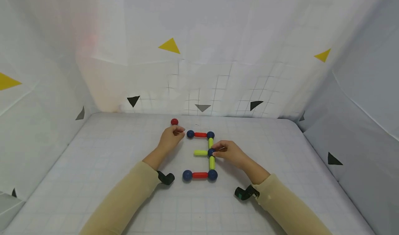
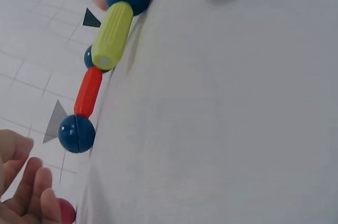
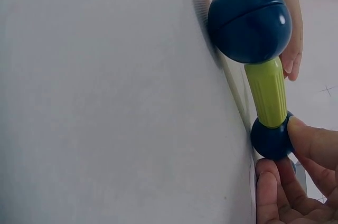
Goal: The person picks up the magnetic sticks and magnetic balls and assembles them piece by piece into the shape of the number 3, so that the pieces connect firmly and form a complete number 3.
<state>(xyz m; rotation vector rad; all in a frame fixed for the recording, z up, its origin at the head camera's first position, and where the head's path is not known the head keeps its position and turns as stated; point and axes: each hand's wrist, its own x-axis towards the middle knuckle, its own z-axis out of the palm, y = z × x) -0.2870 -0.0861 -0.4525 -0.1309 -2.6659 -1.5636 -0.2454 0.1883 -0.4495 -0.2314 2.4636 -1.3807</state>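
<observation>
My right hand [image 1: 232,153] pinches the middle blue ball [image 3: 271,138] of a structure lying on the table. From that ball, a yellow-green rod [image 1: 201,153] points left with its far end free. Two more yellow-green rods join it to a far corner ball [image 1: 210,135] and a near corner ball [image 1: 212,175]. A red rod [image 1: 200,135] links the far corner to another blue ball [image 1: 190,134]. A second red rod [image 1: 200,175] does the same on the near side. My left hand [image 1: 169,138] holds nothing, its fingers loosely bent beside a red ball [image 1: 174,121].
The white table [image 1: 149,207] carries a faint grid. White cloth walls with yellow and black triangles close it in at the back and sides. Dark wrist cameras [image 1: 166,178] jut from both sleeves, low over the table.
</observation>
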